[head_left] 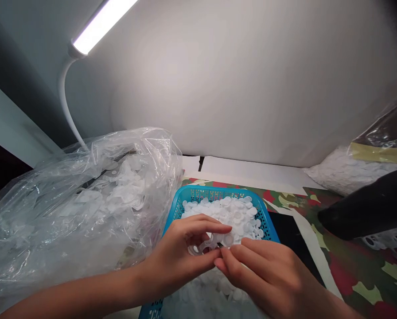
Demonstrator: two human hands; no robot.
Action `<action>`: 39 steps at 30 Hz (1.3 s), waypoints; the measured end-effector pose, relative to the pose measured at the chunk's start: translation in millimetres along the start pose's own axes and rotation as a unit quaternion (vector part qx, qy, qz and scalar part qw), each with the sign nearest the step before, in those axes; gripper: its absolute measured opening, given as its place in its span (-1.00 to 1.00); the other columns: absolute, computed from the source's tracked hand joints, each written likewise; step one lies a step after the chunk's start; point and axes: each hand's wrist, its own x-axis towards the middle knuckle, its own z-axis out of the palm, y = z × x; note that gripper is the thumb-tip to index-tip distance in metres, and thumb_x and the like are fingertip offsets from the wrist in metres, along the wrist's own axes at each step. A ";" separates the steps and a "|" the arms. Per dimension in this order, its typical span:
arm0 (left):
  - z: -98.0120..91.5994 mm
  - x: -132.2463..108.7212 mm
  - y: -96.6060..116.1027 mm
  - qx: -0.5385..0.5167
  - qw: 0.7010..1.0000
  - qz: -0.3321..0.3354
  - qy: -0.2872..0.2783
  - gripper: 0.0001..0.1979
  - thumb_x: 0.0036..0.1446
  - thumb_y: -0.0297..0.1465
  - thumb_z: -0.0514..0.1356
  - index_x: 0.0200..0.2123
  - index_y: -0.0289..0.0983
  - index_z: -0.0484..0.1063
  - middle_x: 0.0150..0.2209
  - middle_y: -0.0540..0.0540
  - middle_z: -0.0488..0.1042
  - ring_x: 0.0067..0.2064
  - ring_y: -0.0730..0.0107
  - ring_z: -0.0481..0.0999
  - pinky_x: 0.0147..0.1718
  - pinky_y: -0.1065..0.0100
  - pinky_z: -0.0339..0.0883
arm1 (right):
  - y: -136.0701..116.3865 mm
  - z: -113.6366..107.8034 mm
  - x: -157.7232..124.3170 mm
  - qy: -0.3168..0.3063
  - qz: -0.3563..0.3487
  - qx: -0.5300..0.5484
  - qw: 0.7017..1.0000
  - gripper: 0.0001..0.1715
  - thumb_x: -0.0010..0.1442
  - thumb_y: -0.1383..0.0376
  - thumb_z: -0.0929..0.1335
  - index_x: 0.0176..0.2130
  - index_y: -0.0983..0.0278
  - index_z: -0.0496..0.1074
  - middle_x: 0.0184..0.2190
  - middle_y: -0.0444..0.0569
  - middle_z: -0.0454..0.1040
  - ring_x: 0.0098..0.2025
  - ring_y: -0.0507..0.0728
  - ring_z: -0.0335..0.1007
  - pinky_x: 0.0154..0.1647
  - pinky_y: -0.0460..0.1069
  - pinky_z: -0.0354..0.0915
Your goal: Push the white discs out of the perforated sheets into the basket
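Above a blue plastic basket full of small white round pieces, both of my hands meet. My left hand is closed round a translucent white part with ring-shaped holes, its thumb and fingers on either side. In my right hand the fingers are pinched on a small dark pointed tool, whose tip touches or nearly touches the translucent part. Most of the tool is hidden by the fingers.
A large clear plastic bag of white pieces lies left of the basket. A lit lamp hangs above it. At right are a black cylindrical object, another filled bag and a camouflage-patterned cover.
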 end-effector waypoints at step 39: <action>2.1 -7.9 -0.4 -0.102 0.988 -0.089 -0.078 -0.47 0.11 -0.43 0.25 0.10 0.04 0.16 0.13 -0.01 0.20 -0.28 0.58 0.33 -0.25 0.42 0.32 | 26.0 -15.2 -4.7 -0.084 0.059 0.205 0.973 -0.88 0.26 0.32 0.31 -0.25 0.27 0.46 -0.22 -0.05 0.56 -0.32 0.01 0.40 -0.32 -0.11 0.39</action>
